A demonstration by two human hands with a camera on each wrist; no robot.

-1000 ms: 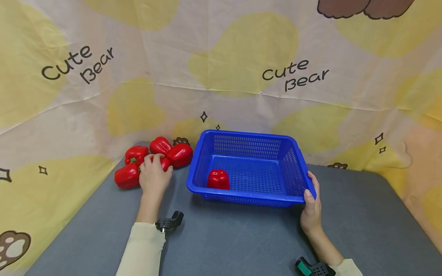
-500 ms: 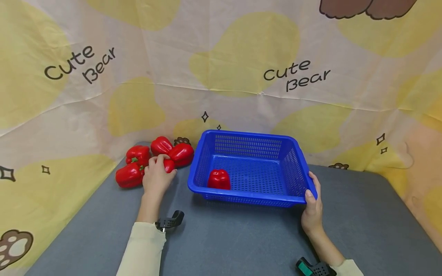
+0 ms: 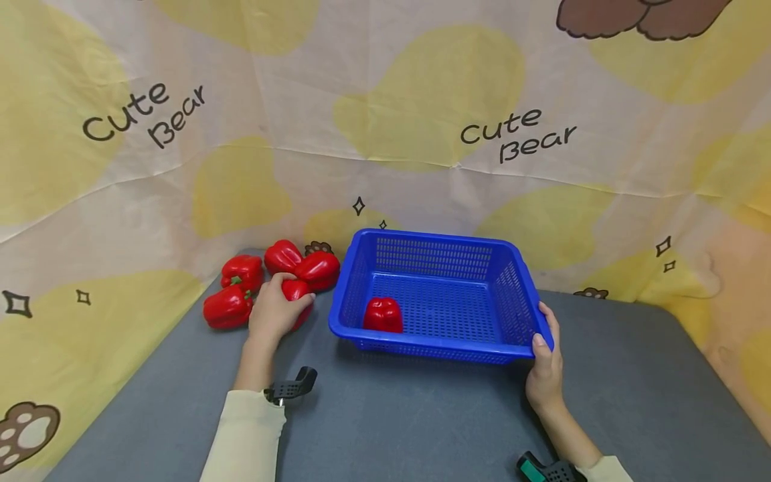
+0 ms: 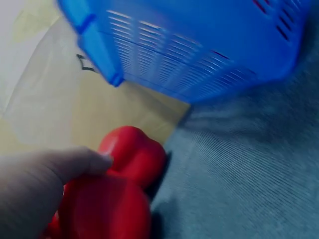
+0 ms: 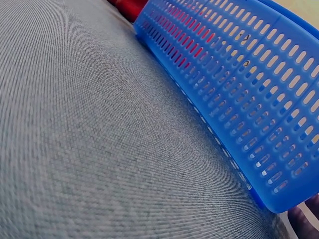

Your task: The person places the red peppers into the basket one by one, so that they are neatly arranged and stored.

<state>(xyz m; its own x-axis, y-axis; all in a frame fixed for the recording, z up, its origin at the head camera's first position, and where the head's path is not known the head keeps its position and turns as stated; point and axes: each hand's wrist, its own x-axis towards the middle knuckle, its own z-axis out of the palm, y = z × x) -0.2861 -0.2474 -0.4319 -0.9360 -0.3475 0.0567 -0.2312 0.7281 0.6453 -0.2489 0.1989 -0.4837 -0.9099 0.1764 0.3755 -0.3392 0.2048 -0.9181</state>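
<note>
Grey fabric covers the surface [image 3: 421, 428], seen from the head view. Nearest the viewer, two cream sleeves [image 3: 243, 435] enter from below, each with a dark wrist mount [image 3: 292, 387]. Landmark: the blue perforated basket [image 3: 512, 348], standing on the surface. At the basket's near right corner, the right hand [image 3: 545, 375] has its grip closed on the rim, thumb over the top edge and fingers along the outer wall; the right wrist view shows only a fingertip under that corner [image 5: 304, 219]. Inside the basket, against its near left wall, sits one red bell pepper [image 3: 382, 314]. Just left of the basket, the left hand [image 3: 274, 313] curls its grip round another red bell pepper, the held pepper [image 3: 298, 292], which lies on the surface; the left wrist view shows the thumb laid over its top [image 4: 75, 162]. Beyond and left of that hand, four loose peppers [image 3: 241, 271] lie clustered, touching one another. Farthest back, behind the basket, hangs a cream and yellow cloth backdrop [image 3: 421, 100] printed "Cute Bear".
</note>
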